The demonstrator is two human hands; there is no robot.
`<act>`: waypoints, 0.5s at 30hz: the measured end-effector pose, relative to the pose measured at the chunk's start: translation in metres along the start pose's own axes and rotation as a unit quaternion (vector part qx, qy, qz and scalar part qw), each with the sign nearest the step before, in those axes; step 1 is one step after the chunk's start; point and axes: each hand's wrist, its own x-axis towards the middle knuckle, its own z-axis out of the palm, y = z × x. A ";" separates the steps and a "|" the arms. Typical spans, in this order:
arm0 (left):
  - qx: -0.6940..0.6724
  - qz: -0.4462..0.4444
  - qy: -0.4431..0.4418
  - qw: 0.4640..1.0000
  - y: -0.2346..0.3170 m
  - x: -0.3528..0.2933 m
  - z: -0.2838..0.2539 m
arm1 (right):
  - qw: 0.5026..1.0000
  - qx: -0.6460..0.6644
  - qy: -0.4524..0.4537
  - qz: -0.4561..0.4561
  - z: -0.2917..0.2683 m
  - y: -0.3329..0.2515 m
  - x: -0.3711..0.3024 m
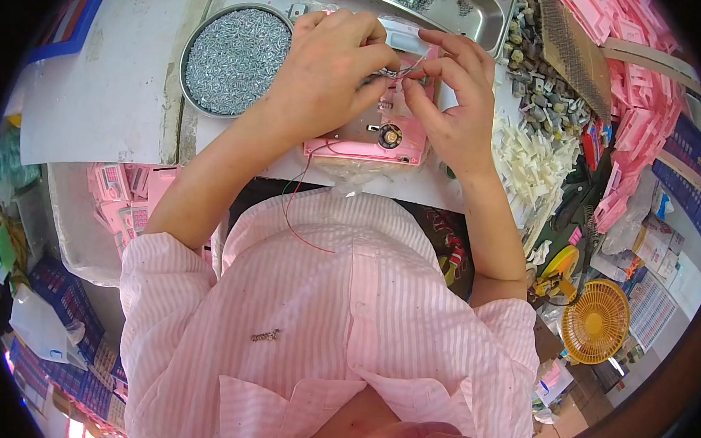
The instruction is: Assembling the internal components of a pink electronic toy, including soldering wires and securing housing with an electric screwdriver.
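Thin wires (397,74) at the fingertips, above the pink casing (355,150).
The left hand (334,65) pinches the wires between thumb and forefinger, likely to steady them. The right hand (461,90) holds its thumb and forefinger narrow at the wires; whether they grip cannot be told. The casing lies on the table (432,184), directly under both hands; the bowl (184,67) of screws (235,62) stands to the left, probably for easy reach.

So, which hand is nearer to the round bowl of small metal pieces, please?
Left. The left hand is just to the right of the round bowl; the right hand is farther to the right, beyond the left hand.
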 end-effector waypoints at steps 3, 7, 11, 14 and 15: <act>-0.007 0.018 0.017 1.000 -0.002 0.001 0.001 | 1.000 -0.012 0.001 -0.003 -0.003 0.000 -0.001; -0.051 0.019 0.073 0.996 -0.005 -0.008 -0.003 | 1.000 -0.021 0.003 -0.016 -0.005 -0.006 0.001; 0.000 0.021 0.124 0.992 -0.002 -0.026 -0.011 | 0.998 -0.044 0.009 -0.050 -0.003 -0.003 0.001; 0.131 -0.099 0.112 0.980 0.001 -0.042 -0.010 | 0.997 -0.055 0.006 -0.057 -0.003 -0.004 0.001; 0.116 -0.110 0.146 0.976 0.006 -0.042 -0.011 | 0.997 -0.050 0.007 -0.054 -0.002 -0.004 0.001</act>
